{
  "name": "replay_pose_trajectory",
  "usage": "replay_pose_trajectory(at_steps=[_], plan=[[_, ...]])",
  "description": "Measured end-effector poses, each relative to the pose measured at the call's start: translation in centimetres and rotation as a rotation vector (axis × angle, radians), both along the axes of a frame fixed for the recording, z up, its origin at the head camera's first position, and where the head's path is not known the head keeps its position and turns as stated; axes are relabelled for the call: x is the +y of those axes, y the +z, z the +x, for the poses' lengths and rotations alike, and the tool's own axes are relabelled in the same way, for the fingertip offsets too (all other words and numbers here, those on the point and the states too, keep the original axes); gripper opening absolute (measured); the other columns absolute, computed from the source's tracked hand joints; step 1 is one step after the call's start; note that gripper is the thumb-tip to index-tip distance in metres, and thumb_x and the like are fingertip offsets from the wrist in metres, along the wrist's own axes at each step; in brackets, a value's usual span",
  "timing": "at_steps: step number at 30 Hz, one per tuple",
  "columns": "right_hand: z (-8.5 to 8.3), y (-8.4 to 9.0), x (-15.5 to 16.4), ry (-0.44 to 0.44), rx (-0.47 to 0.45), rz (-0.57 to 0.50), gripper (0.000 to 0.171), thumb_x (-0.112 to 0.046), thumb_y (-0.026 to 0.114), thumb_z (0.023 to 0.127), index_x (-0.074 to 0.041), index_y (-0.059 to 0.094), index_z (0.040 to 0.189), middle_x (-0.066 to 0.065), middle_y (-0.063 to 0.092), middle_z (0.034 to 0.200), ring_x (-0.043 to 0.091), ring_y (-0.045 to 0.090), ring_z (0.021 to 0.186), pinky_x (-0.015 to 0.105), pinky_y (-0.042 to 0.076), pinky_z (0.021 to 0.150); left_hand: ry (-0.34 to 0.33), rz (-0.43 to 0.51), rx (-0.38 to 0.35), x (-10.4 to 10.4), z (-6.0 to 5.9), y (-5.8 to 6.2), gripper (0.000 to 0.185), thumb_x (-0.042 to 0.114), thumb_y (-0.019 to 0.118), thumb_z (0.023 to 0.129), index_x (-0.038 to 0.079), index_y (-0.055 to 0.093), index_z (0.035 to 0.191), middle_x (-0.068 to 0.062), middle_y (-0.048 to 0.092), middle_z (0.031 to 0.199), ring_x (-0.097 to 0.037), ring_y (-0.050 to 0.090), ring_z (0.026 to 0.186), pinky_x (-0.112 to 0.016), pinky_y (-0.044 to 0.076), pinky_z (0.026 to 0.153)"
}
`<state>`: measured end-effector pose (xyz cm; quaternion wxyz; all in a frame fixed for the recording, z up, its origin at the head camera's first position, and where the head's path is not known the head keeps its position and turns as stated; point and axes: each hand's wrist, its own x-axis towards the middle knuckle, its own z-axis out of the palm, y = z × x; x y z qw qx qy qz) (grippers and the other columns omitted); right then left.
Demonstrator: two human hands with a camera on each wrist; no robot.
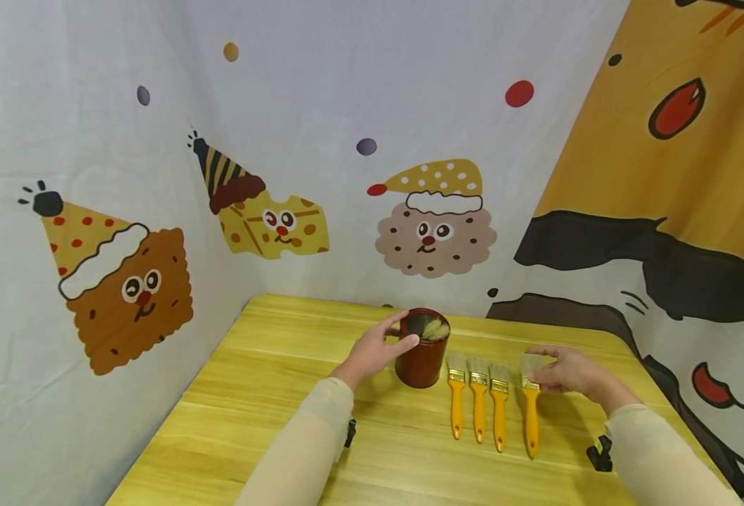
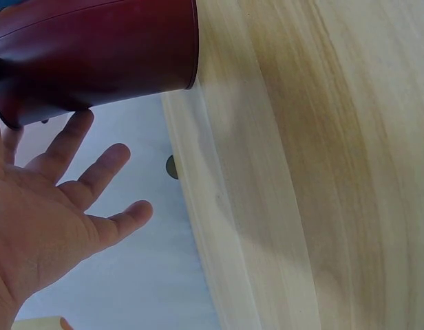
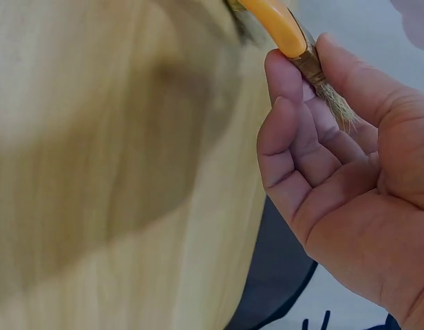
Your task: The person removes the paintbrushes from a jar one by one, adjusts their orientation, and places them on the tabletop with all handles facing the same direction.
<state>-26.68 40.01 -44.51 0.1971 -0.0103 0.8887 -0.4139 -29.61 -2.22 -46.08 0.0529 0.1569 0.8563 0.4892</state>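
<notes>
Fingers [image 3: 284, 103] of right hand [image 1: 568, 371] pinch brush [image 1: 530, 407] at its ferrule, three o'clock of red cup [image 1: 423, 349] on bench [image 1: 270, 393]; left hand [image 1: 374, 349] spread open against cup; light pinch risks slipping.

Dark red cup [image 1: 422, 358] on the pale yellow wood-grain table [image 1: 270, 407], pale bristles [image 1: 435, 328] showing at its rim. To its right, 4 brushes [image 1: 478, 404] with orange-yellow handles and light bristles. Both sleeves [image 1: 308, 443] are cream. Far behind, a white backdrop [image 1: 346, 84] printed with brown, yellow and beige cookie faces in dotted and striped party hats; mustard and black at the right.
</notes>
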Motion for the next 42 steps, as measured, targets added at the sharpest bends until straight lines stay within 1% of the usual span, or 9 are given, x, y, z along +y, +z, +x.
replay_pose_trajectory(at_steps=[6, 13, 20, 23, 28, 33, 36, 39, 42], plan=[[-0.2, -1.1, -0.8, 0.04, -0.012, 0.006, 0.075, -0.028, 0.071, 0.092, 0.002, 0.034, 0.151, 0.013, 0.07, 0.08, 0.027, 0.065, 0.071, 0.043, 0.056, 0.066, -0.008, 0.014, -0.001, -0.1, 0.1, 0.1, 0.07, 0.075, 0.057, 0.084, 0.056, 0.032, 0.147, -0.004, 0.052, 0.148, -0.032, 0.052, 0.134, -0.062, 0.042, 0.104], [-0.4, -1.8, -1.2, 0.023, -0.026, 0.009, 0.075, -0.027, 0.071, 0.093, 0.002, 0.034, 0.151, 0.012, 0.07, 0.077, 0.024, 0.064, 0.068, 0.039, 0.054, 0.061, -0.011, 0.023, -0.007, -0.1, 0.1, 0.1, 0.068, 0.074, 0.056, 0.084, 0.057, 0.032, 0.146, -0.002, 0.051, 0.148, -0.035, 0.05, 0.135, -0.062, 0.043, 0.103], [-0.5, -2.2, -1.8, 0.005, -0.029, 0.034, 0.073, -0.028, 0.071, 0.093, 0.001, 0.036, 0.15, 0.013, 0.069, 0.074, 0.022, 0.061, 0.063, 0.037, 0.05, 0.057, -0.018, 0.03, -0.007, -0.1, 0.2, 0.3, 0.067, 0.072, 0.057, 0.086, 0.057, 0.032, 0.147, -0.008, 0.051, 0.149, -0.036, 0.05, 0.135, -0.064, 0.042, 0.103], [-0.5, -2.4, -1.8, -0.002, -0.027, 0.041, 0.072, -0.027, 0.071, 0.093, 0.0, 0.037, 0.15, 0.013, 0.069, 0.074, 0.022, 0.061, 0.063, 0.037, 0.051, 0.058, -0.016, 0.024, -0.003, -0.1, 0.1, 0.2, 0.067, 0.071, 0.057, 0.086, 0.057, 0.032, 0.147, -0.006, 0.051, 0.149, -0.036, 0.05, 0.135, -0.063, 0.044, 0.102], [-0.3, -2.7, -1.8, -0.009, -0.012, 0.065, 0.07, -0.026, 0.071, 0.093, 0.001, 0.039, 0.149, 0.012, 0.068, 0.078, 0.025, 0.063, 0.07, 0.039, 0.054, 0.063, -0.01, 0.012, 0.001, 0.0, 0.2, 0.2, 0.068, 0.072, 0.058, 0.085, 0.056, 0.032, 0.147, -0.001, 0.05, 0.15, -0.031, 0.051, 0.135, -0.06, 0.044, 0.103], [-0.3, -2.9, -1.6, -0.021, 0.014, 0.115, 0.068, -0.026, 0.071, 0.092, 0.0, 0.042, 0.148, 0.014, 0.069, 0.088, 0.023, 0.065, 0.075, 0.039, 0.055, 0.066, -0.001, 0.0, 0.008, 0.1, 0.2, 0.3, 0.069, 0.072, 0.057, 0.086, 0.054, 0.033, 0.148, 0.0, 0.051, 0.149, -0.028, 0.052, 0.134, -0.06, 0.044, 0.104], [-0.2, -3.1, -1.3, -0.022, 0.022, 0.137, 0.069, -0.029, 0.072, 0.091, 0.0, 0.044, 0.147, 0.022, 0.068, 0.108, 0.023, 0.068, 0.085, 0.041, 0.057, 0.072, 0.004, -0.005, 0.006, 0.1, 0.3, 0.3, 0.068, 0.072, 0.057, 0.086, 0.056, 0.032, 0.147, 0.0, 0.051, 0.149, -0.028, 0.053, 0.133, -0.06, 0.044, 0.103], [-0.2, -3.4, -0.9, 0.001, 0.04, 0.158, 0.07, -0.033, 0.073, 0.09, 0.001, 0.045, 0.146, 0.03, 0.057, 0.13, 0.027, 0.067, 0.101, 0.043, 0.058, 0.08, 0.006, -0.003, 0.0, 0.1, 0.2, 0.3, 0.066, 0.073, 0.057, 0.085, 0.059, 0.032, 0.145, 0.0, 0.051, 0.149, -0.028, 0.053, 0.133, -0.06, 0.044, 0.103], [-0.2, -3.9, -0.5, 0.015, 0.064, 0.178, 0.07, -0.038, 0.072, 0.09, -0.002, 0.048, 0.145, 0.032, 0.05, 0.139, 0.032, 0.063, 0.111, 0.045, 0.056, 0.084, 0.005, 0.001, -0.001, 0.0, 0.2, 0.3, 0.067, 0.073, 0.057, 0.085, 0.058, 0.032, 0.146, -0.003, 0.051, 0.149, -0.031, 0.052, 0.134, -0.062, 0.043, 0.104]])
